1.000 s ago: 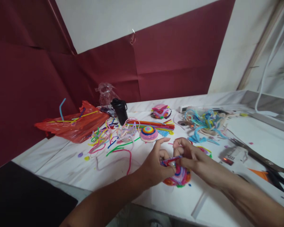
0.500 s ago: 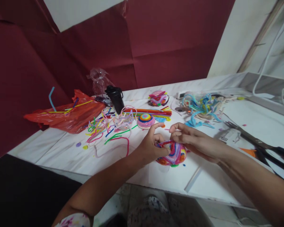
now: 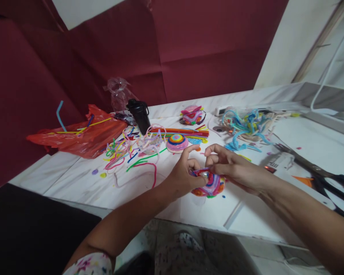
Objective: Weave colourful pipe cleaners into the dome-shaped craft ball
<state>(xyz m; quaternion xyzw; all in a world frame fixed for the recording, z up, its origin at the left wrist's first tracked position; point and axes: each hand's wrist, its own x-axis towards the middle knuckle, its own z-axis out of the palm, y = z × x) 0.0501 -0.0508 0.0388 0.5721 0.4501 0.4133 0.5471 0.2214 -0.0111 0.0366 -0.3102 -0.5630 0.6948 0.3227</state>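
Observation:
A round craft piece [image 3: 213, 187] covered in coiled multicoloured pipe cleaners is between my hands, just above the white table. My left hand [image 3: 183, 172] is closed on its left side, thumb pressed on the upper face and index finger raised. From the right, my right hand [image 3: 232, 164] pinches the far edge with thumb and curled fingers. Its fingertips are partly hidden behind the piece. Just beyond my hands sits a dome [image 3: 177, 143] with pink, blue, yellow and orange rings. Another decorated round piece [image 3: 192, 115] with a pink bow shape stands farther back.
Scissors [image 3: 315, 168] and a small white packet [image 3: 279, 162] lie at right. Tangled blue and cream pipe cleaners [image 3: 246, 124] are behind them. A bundle of coloured pipe cleaners [image 3: 183, 133], a black bottle [image 3: 140, 116] and a red plastic bag [image 3: 86, 133] occupy the left and back.
The right thumb has come down against the craft piece's far edge, and the right fingers are more bent. The left hand keeps its hold. The view has shifted slightly.

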